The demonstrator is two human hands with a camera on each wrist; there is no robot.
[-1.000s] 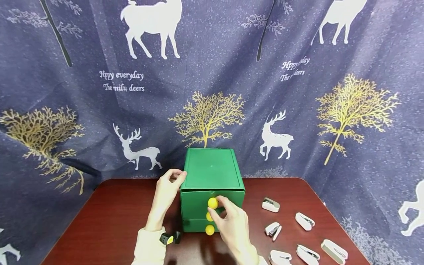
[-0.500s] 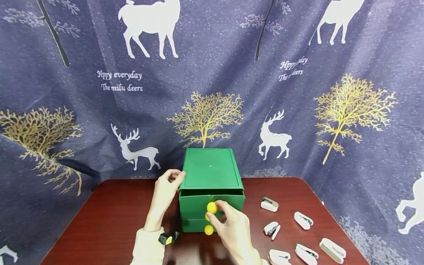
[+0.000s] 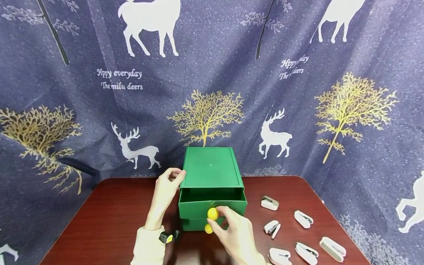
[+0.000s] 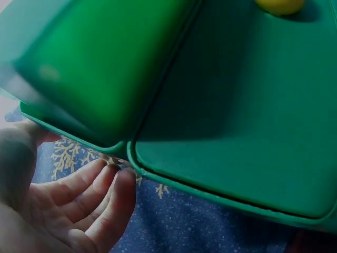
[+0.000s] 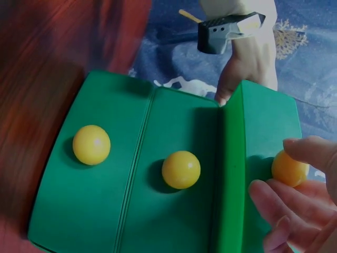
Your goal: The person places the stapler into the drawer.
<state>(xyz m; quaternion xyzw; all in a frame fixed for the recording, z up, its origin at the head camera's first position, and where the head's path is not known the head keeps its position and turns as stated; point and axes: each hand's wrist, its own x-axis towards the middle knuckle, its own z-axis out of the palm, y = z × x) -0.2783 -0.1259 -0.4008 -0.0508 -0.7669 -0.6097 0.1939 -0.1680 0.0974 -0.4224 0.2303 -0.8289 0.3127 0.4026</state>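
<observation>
A green drawer cabinet (image 3: 211, 167) stands on the table with its top drawer (image 3: 195, 210) pulled partway out. My right hand (image 3: 236, 232) pinches the round yellow knob (image 5: 289, 168) on that drawer's front between thumb and fingers. Below it, the middle knob (image 5: 181, 169) and the bottom knob (image 5: 91, 145) sit on two drawers that are closed. My left hand (image 3: 167, 187) rests against the cabinet's left side; in the left wrist view its fingertips (image 4: 124, 182) touch the side edge. The part of the drawer's inside that shows is bare green.
Several small white-and-grey staplers lie on the right of the reddish-brown table (image 3: 109, 221), the nearest to the cabinet being one stapler (image 3: 269, 203). A blue curtain (image 3: 212, 73) printed with deer and trees hangs behind. A black wrist camera (image 3: 165, 237) sits on the left wrist.
The top drawer has slid out toward me, from barely ajar to a wide gap, as my right hand draws its knob back. My left hand stays at the cabinet's side.
</observation>
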